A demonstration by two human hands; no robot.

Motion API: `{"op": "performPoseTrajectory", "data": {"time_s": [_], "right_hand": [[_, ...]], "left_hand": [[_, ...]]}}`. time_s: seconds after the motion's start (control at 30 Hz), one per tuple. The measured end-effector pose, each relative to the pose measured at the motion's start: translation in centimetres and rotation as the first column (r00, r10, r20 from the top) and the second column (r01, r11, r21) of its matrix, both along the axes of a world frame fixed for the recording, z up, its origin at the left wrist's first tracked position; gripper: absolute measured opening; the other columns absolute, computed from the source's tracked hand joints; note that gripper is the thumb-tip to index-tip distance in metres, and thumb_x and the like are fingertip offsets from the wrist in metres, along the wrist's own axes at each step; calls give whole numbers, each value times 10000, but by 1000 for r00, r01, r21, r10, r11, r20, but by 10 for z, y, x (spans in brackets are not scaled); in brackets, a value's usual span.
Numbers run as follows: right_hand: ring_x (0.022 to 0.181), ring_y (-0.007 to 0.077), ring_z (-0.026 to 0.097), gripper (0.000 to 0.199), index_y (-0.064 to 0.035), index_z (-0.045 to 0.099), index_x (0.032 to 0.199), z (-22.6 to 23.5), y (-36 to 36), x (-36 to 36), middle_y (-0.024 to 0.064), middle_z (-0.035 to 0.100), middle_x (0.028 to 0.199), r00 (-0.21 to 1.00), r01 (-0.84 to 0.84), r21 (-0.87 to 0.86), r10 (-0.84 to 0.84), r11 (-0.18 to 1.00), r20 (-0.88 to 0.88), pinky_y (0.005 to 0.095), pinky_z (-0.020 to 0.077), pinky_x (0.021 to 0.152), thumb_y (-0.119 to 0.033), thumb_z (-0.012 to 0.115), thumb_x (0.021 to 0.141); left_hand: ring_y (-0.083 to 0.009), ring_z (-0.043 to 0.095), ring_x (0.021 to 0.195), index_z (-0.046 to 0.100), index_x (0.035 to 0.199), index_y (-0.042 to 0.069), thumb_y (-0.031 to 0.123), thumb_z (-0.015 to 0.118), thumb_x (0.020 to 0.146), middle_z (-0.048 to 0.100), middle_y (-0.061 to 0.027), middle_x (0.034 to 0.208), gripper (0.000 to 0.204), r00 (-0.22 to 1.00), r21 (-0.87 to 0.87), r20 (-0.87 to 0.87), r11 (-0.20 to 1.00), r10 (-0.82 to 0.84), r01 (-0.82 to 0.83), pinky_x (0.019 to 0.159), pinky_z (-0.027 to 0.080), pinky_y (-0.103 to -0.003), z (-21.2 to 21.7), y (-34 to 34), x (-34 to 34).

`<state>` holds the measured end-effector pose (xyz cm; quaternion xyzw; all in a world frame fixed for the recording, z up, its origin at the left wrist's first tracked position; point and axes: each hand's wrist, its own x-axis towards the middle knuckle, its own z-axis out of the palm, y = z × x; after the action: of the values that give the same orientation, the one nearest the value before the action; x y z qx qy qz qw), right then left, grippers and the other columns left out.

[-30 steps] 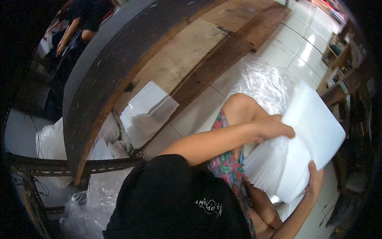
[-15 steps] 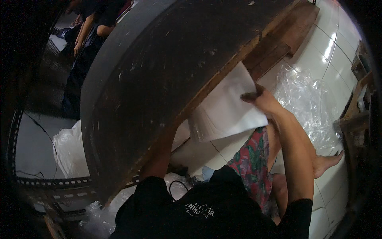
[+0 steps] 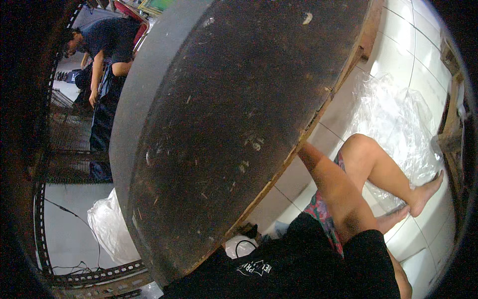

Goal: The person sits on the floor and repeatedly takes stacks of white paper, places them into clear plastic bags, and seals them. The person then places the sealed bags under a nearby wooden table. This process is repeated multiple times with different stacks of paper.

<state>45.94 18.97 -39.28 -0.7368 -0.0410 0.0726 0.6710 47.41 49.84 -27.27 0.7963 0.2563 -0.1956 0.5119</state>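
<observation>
A big dark round-edged tabletop [image 3: 224, 124], scratched and worn, fills the middle of the view. My right forearm [image 3: 333, 184] reaches up and left and disappears under its wooden edge, so my right hand is hidden beneath the table. My left hand is not visible at all. I am sitting on the white tiled floor with my bent knee [image 3: 366, 149] and bare feet [image 3: 423, 194] to the right of the arm. The white sheets seen earlier are out of sight.
A crumpled clear plastic sheet [image 3: 398, 109] lies on the tiles past my legs. A white plastic bag [image 3: 109, 229] and a perforated metal rail [image 3: 89, 276] lie at the lower left. Another person [image 3: 109, 45] bends over at the upper left. Wooden furniture [image 3: 450, 134] stands at the right.
My right hand, which held white sheets beside the table edge, has gone under the table with them out of sight. The view has swung so the tabletop covers more of it.
</observation>
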Motion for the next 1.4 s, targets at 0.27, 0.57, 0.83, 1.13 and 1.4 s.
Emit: {"op": "performPoseTrajectory", "data": {"time_s": [0.27, 0.57, 0.83, 1.13, 1.4], "right_hand": [[1258, 342, 459, 712, -58, 382, 1384, 3, 8, -98, 169, 501, 1349, 999, 11, 274, 0, 962, -41, 414, 382, 1040, -106, 720, 759], [1205, 287, 505, 645, -62, 368, 1399, -1, -14, -97, 150, 520, 1310, 982, 169, 340, -129, 925, -136, 376, 434, 990, -71, 670, 829], [1166, 252, 542, 631, -79, 384, 1382, 65, -40, -130, 127, 554, 1251, 991, 126, 143, -119, 982, -53, 347, 515, 884, 3, 643, 812], [1187, 412, 470, 670, -128, 369, 1391, 53, -37, -139, 213, 430, 1337, 998, -34, -414, 50, 910, 28, 413, 448, 990, -19, 616, 778], [1171, 367, 489, 696, -169, 405, 1361, 27, -12, -140, 154, 388, 1385, 969, 38, -574, 109, 818, 220, 405, 448, 987, -60, 672, 727]], "left_hand": [[-232, 559, 897, 597, 1148, 24, 370, 703, 782, 613, -101, 1043, 515, 996, 22, -20, 996, 82, -81, 798, 452, -405, -14, 41, -16], [-236, 548, 861, 609, 1131, 15, 367, 723, 764, 614, -100, 1033, 522, 989, -9, -121, 996, 90, -92, 775, 445, -411, -5, 2, -6], [-253, 564, 942, 575, 1157, -12, 258, 753, 716, 603, -132, 1081, 547, 999, 198, 32, 980, 28, -34, 815, 459, -401, -29, 45, -7], [-313, 555, 1045, 285, 1372, -68, 265, 810, 650, 516, -221, 1223, 953, 991, 241, 131, 969, 17, -49, 844, 483, -426, -34, 14, 0], [-412, 343, 1331, 227, 1456, 20, 323, 772, 684, 304, -336, 1426, 992, 902, 847, 87, 509, -423, 157, 1102, 280, -477, -48, 54, -7]]}}
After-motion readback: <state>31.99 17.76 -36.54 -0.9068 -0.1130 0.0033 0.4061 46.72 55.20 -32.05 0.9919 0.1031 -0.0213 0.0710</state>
